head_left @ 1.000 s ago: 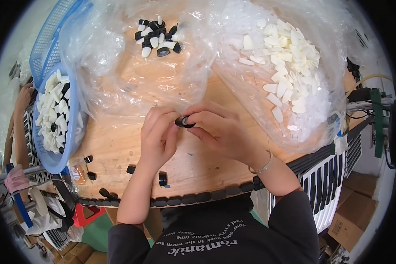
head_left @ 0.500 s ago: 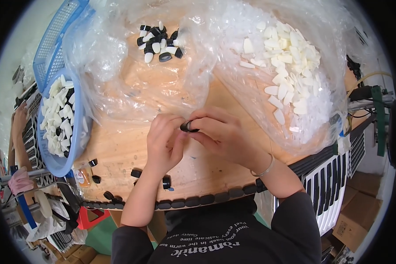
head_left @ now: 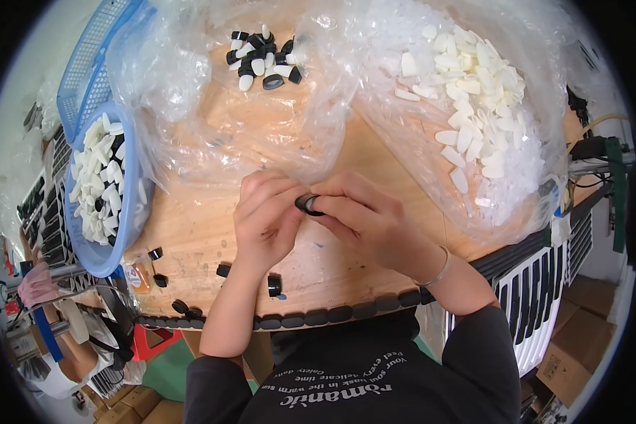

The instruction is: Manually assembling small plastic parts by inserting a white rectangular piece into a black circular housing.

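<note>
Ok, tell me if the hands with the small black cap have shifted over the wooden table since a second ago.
No real shift. The left hand and right hand hold the small black cap over the same patch of wooden table, below the clear bag's edge.

sleeves: we wear dark, near-black sleeves pushed up above the elbows | chest: same dark top, a curved line of pale lettering across it | right hand [head_left: 374,226]: thin pale bangle at our wrist | left hand [head_left: 265,219]: bare, nothing worn
</note>
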